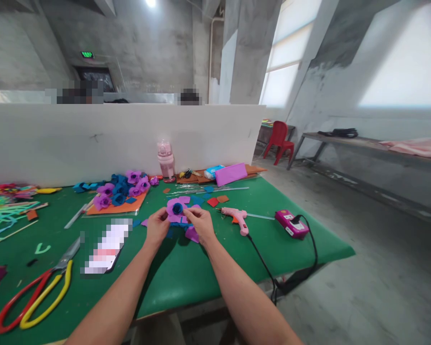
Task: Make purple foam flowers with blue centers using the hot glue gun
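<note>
Between my two hands is a purple flower [177, 216] with a dark blue centre, held just above the green table. My left hand [157, 227] pinches its left edge. On its right side, the thumb and fingers of my right hand [200, 223] are closed on a petal. Purple and blue cut pieces lie under and around the flower, partly hidden by it. A pink glue gun [237, 218] rests to the right of my right hand, its nozzle pointing left. Finished-looking purple and blue flowers [120, 188] are heaped on an orange sheet at the back left.
Red-and-yellow scissors [39, 292] and a blurred phone [107, 247] lie on the left. A pink bottle [165, 162] stands by the white partition [129, 139]. A magenta power strip [291, 224] sits right, its black cord hanging over the green table's [330, 247] edge.
</note>
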### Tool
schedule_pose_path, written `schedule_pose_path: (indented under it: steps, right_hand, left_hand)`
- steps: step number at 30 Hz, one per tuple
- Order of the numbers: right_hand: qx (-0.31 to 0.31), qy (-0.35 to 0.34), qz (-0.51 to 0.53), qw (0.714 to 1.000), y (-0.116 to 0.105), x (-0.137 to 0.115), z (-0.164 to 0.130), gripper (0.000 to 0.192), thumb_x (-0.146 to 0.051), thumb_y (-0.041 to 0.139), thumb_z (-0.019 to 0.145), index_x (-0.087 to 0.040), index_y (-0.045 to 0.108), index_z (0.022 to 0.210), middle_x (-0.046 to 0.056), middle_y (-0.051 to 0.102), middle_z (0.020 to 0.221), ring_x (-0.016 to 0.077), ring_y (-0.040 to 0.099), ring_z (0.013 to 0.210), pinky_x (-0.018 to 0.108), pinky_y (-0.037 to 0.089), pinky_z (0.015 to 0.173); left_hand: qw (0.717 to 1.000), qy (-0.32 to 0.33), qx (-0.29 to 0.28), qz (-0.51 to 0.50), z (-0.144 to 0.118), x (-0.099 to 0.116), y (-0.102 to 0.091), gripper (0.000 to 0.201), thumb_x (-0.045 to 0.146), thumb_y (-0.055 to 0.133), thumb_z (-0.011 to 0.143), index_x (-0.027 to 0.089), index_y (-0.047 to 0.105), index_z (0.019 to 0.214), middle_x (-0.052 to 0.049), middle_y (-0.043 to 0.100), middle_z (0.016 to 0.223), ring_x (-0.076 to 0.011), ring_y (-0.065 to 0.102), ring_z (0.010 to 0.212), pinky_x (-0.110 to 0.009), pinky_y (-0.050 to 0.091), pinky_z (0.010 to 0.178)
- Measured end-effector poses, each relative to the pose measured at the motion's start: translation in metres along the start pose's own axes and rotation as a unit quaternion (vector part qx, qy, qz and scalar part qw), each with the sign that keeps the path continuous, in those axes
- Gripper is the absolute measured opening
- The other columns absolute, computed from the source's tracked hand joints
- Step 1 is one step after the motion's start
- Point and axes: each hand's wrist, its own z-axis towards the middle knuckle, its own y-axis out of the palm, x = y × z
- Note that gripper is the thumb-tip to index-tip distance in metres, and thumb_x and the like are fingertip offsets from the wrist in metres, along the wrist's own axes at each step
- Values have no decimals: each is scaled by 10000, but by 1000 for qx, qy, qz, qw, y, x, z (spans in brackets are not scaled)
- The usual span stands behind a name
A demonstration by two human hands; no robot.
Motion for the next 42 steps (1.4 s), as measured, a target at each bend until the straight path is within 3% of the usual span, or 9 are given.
schedule_pose_path:
  steps: [9, 21, 36, 42]
  right_hand:
    - [9, -10, -31, 999, -1, -1, -2, 243, -390, 685, 620, -151, 702, 665, -21, 550, 516, 84, 429, 488, 214, 351, 486]
    - [13, -35, -59, 998, -3, 1, -1, 237, -382, 664, 645, -150, 703, 667, -22, 533, 513, 87, 427, 493, 214, 341, 486]
    - [8, -8, -30, 999, -2, 2, 1, 263, -412, 658, 636, -150, 688, 640, -20, 534, 501, 73, 415, 472, 194, 334, 455]
    - [-4, 42, 50, 998, 0, 2, 1, 268, -418, 695, 599, -152, 666, 622, -28, 529, 500, 62, 417, 452, 202, 338, 461]
  left_hand:
    - [1000, 4, 4, -5, 2, -10, -1, 173, 238, 609, 627, 145, 664, 762, 36, 605, 628, -99, 496, 564, -192, 404, 520]
    - [1000, -3, 11, -17, 1, -7, 3, 154, 268, 622, 635, 146, 650, 726, 34, 593, 614, -88, 469, 530, -188, 383, 495]
    - [1000, -10, 5, -10, 0, -2, 2, 171, 190, 588, 614, 152, 665, 761, 37, 599, 586, -101, 506, 549, -191, 416, 505]
    - [999, -27, -14, -35, 0, 1, 3, 185, 232, 630, 606, 147, 667, 766, 13, 645, 629, -145, 573, 610, -239, 453, 564]
